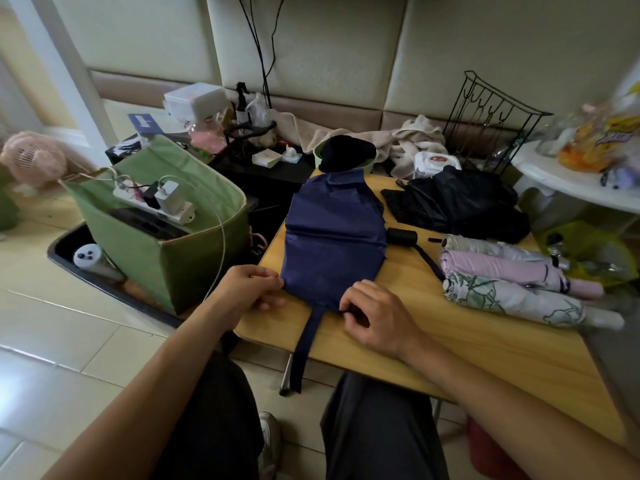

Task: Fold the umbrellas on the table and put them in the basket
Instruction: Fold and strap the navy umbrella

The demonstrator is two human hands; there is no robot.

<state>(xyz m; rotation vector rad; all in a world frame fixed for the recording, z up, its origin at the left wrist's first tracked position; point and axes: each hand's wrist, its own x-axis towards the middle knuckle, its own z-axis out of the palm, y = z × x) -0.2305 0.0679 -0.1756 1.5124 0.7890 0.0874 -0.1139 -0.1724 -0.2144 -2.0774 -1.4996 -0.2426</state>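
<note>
Off to my left a pink fan point(33, 157) sits on the floor. A black wire rack point(485, 123) stands against the padded wall, beige towels point(412, 140) heaped beside it.

A lived-in home: padded wall panels point(311, 46) at 12 o'clock, tiled floor point(52, 341), pink fan point(33, 157) at 9 o'clock, towels point(412, 140).

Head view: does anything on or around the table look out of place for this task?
Yes. The green basket already holds a white power strip with chargers plugged in, crowding the umbrellas' space. Also, the navy umbrella has its strap dangling over the table edge, unfastened.
</note>
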